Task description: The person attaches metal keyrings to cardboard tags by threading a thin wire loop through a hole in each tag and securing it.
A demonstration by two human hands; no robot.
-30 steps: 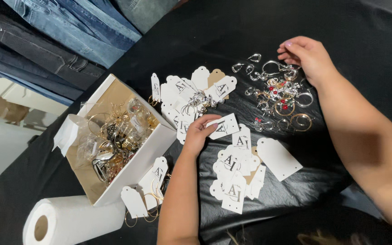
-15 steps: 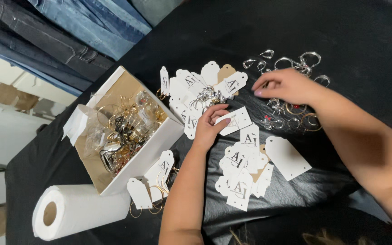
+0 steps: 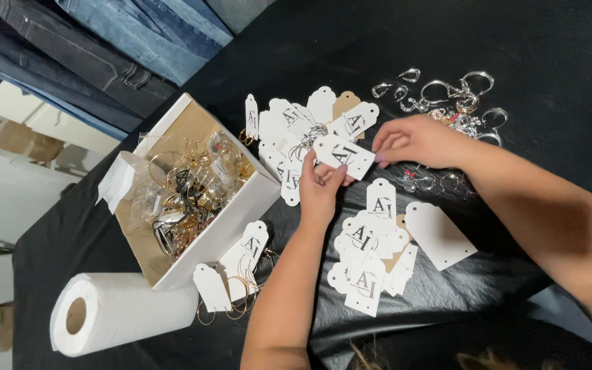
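Fingers [image 3: 323, 171] of the left hand [image 3: 320, 188] pinch the lower edge of a white printed tag [image 3: 344, 156], lifting it just above the spread of tags on the black-covered counter [image 3: 556, 41]. Half a second back the right hand [image 3: 416, 140] lay further out over the loose silver earrings [image 3: 457, 96]; it has since drawn in, and its fingertips now come together at the tag's right end, curled close, though whether they carry a small earring I cannot tell. Both hands meeting on one tag suggests a piece is being fitted to it rather than merely sorted.

Around the held tag lie more white tags [image 3: 296, 127] in a fan, and a second pile [image 3: 368, 257] nearer the person, beside one large blank tag [image 3: 440, 236]. To the left stands an open white box [image 3: 220, 229] of mixed jewellery, with a paper towel roll [image 3: 121, 312] below it and folded jeans [image 3: 104, 48] beyond.
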